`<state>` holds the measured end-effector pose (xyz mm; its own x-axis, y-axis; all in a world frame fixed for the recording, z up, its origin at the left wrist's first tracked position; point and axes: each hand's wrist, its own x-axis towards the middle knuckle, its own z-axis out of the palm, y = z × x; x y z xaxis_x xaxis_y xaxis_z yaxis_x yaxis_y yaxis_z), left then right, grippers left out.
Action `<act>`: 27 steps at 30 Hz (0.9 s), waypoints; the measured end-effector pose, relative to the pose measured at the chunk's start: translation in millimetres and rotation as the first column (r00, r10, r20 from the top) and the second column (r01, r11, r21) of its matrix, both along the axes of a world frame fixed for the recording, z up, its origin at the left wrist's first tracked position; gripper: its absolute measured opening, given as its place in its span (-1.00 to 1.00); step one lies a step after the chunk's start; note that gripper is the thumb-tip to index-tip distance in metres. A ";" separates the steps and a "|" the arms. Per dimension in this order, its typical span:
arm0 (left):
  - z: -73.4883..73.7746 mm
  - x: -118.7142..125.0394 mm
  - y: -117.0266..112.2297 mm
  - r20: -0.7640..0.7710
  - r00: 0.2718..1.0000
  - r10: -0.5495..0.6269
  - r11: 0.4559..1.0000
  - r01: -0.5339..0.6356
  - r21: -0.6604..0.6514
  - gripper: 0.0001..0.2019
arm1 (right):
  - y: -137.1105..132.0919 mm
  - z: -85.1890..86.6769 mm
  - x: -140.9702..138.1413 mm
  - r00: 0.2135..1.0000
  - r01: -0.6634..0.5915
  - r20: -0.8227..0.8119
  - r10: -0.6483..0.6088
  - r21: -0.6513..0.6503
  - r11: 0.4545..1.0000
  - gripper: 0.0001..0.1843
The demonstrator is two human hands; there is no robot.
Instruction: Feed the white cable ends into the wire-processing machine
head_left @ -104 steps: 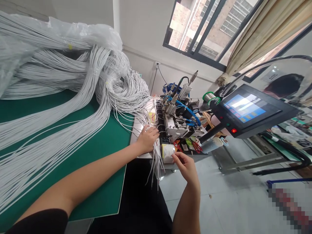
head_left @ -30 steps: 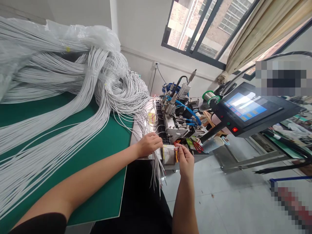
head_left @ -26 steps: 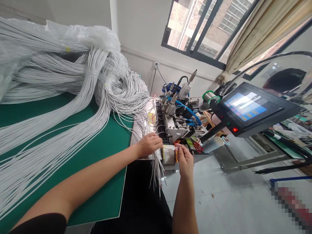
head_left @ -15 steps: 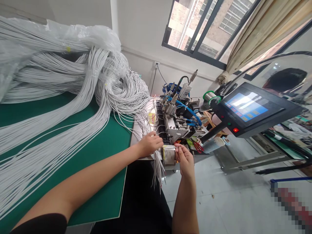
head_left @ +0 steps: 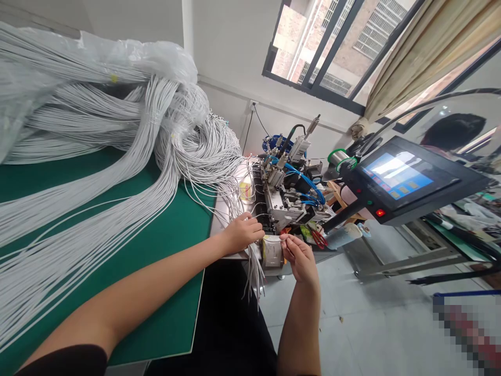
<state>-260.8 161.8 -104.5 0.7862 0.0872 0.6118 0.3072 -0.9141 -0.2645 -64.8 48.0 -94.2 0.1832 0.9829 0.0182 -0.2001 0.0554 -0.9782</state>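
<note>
My left hand (head_left: 241,233) rests on the metal plate at the table's edge, fingers curled round thin white wires (head_left: 253,263) that hang over the edge. My right hand (head_left: 300,255) is just right of it, thumb and fingers pinched on one thin white wire end. Between the hands stands a small white roll (head_left: 271,250) with a label. Behind them sits a small machine (head_left: 287,194) with blue hoses and metal parts.
A big heap of white wire bundles (head_left: 97,156), partly under clear plastic, covers the green table mat (head_left: 172,292). A touch-screen panel (head_left: 399,180) on an arm stands to the right. Red-handled scissors (head_left: 319,239) lie by the machine. Another person's head shows far right.
My left hand went from flat on the plate to curled round wires. My right hand rose to the roll and pinched a wire end, then drew slightly right and down.
</note>
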 end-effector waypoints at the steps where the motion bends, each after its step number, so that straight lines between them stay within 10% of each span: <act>1: 0.3 -0.2 -0.1 0.000 1.000 0.000 1.000 0.000 0.000 -0.85 | 0.4 -0.2 0.4 1.000 0.005 -0.004 -0.005 -0.010 1.000 -0.72; 14: -1.2 -1.4 2.4 -0.016 0.999 -0.029 0.998 0.028 -0.062 -0.86 | 9.4 -8.5 10.4 0.981 0.115 0.151 -0.123 0.063 0.991 -0.66; 27: 1.0 -1.7 -0.2 0.109 0.992 0.058 0.998 -0.061 0.018 -0.77 | 30.8 -12.1 21.7 0.641 0.261 0.727 -0.246 0.095 0.961 -0.60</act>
